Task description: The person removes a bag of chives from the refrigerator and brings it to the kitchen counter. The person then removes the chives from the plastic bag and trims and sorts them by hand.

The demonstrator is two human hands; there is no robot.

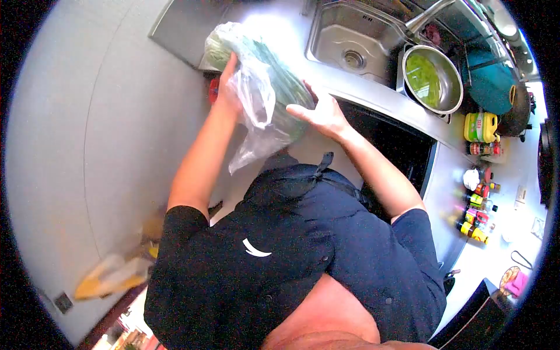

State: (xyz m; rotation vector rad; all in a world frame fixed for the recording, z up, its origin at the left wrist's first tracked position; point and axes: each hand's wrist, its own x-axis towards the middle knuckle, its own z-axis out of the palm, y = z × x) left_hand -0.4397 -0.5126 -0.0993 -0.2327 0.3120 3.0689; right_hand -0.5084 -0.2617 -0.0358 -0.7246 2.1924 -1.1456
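Observation:
A clear plastic bag (pixel 256 87) with long green vegetables inside is held up in front of the counter edge, its loose end hanging down. My left hand (pixel 228 87) grips the bag on its left side, with part of the fingers behind the plastic. On the right side, my right hand (pixel 324 114) lies against the bag, its thumb and fingers spread apart.
A steel sink (pixel 353 44) with a faucet (pixel 429 16) is set in the counter. Beside it stands a metal pot (pixel 452 87) with green contents. A yellow jug (pixel 481 127) and several sauce bottles (pixel 473 232) line the right counter. A teal round object (pixel 489 81) is behind the pot.

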